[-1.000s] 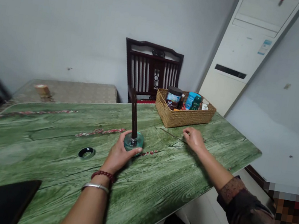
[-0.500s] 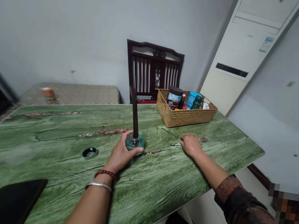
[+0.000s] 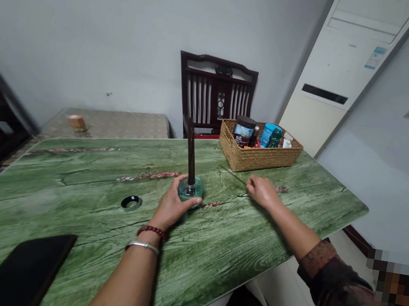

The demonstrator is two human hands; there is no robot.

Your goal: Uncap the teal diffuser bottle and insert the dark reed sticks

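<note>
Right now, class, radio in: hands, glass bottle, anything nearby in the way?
Left hand around teal bottle, dark stem rising from it. Right hand curled, any hold unclear. Basket beyond, black ring leftward; neither between hands.

Slatted chair [image 3: 228,99] (dark wood), tall white appliance [image 3: 333,73]

Dim, even, cool-toned indoor light; its source cannot be told. The back wall [image 3: 73,21] looks grey-blue, and a pale sheen lies on the left of the green surface [image 3: 210,258]. A soft shadow edges the left forearm [image 3: 123,285]. The left hand [image 3: 172,204] and right hand [image 3: 261,191] are fairly clear; small labels in the basket [image 3: 266,159] blur. Wide-angle distortion tilts the air conditioner [image 3: 326,84]. Dark sleeve [image 3: 337,295] detail sinks; blocky pixels mask the lower right.
</note>
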